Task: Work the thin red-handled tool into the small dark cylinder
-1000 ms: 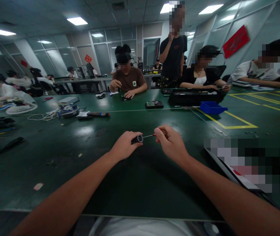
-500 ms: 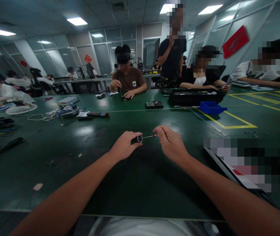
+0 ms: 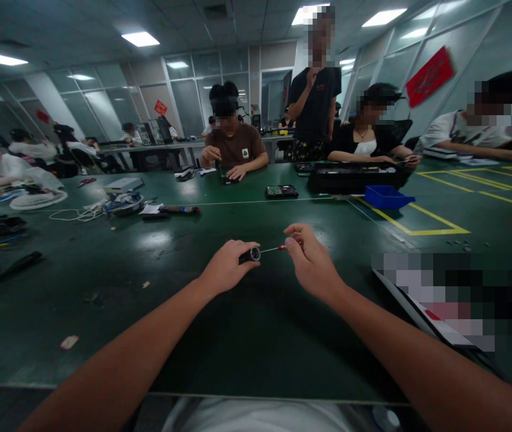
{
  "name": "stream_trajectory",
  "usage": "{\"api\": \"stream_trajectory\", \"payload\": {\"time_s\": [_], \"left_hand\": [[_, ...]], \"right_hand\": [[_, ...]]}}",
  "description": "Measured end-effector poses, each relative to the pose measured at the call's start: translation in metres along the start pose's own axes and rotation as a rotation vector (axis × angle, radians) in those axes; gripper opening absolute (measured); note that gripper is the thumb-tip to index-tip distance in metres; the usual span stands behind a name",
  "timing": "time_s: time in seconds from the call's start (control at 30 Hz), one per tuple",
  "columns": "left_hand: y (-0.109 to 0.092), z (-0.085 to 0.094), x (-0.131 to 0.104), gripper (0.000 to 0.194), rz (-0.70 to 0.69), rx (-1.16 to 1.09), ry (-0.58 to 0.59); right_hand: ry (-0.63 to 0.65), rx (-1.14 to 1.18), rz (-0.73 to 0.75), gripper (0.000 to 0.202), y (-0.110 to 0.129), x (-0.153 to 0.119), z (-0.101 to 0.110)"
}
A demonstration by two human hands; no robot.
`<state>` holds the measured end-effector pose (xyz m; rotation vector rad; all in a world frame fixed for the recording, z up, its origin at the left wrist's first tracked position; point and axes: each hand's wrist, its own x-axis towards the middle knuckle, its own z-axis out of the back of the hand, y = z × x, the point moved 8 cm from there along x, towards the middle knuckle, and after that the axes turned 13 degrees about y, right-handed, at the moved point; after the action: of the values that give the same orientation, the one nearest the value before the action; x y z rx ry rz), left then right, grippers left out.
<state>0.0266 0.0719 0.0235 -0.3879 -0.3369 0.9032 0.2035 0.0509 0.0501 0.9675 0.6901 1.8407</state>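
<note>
Green bench (image 3: 220,336) carries a blue tray (image 3: 386,197); left of the tray and nearer me, my left hand (image 3: 224,268) pinches a black cylinder (image 3: 247,255) between thumb and fingers. My right hand (image 3: 313,261) holds a red-handled screwdriver (image 3: 282,247), forefinger lifted, shaft reaching the cylinder's pale rim. Risk, as judged: tip slips if the cylinder rolls or the loose-looking grip lets the shaft tilt.
</note>
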Motion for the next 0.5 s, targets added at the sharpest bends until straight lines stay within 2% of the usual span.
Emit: {"api": "stream_trajectory", "payload": {"time_s": [0.1,0.2,0.3,0.33,0.4,0.5], "left_hand": [[0.003,0.0,0.0,0.038,0.002,-0.002,-0.015],[0.004,0.0,0.001,0.039,-0.007,-0.009,-0.024],[-0.001,0.001,0.0,0.04,-0.065,-0.011,-0.021],[-0.003,0.002,0.0,0.04,-0.079,-0.01,-0.025],[-0.005,0.004,0.0,0.04,-0.086,-0.011,-0.036],[-0.005,0.005,-0.001,0.04,-0.072,-0.017,-0.039]], "right_hand": [[-0.048,0.117,0.002,0.016,-0.003,0.002,0.001],[-0.053,0.345,-0.027,0.021,-0.015,0.007,-0.003],[-0.096,0.661,-0.18,0.025,-0.043,0.011,-0.007],[-0.059,0.737,-0.249,0.027,-0.052,0.012,-0.012],[-0.047,0.813,-0.314,0.028,-0.061,0.013,-0.015],[-0.148,0.788,-0.255,0.025,-0.06,0.012,-0.006]]}}
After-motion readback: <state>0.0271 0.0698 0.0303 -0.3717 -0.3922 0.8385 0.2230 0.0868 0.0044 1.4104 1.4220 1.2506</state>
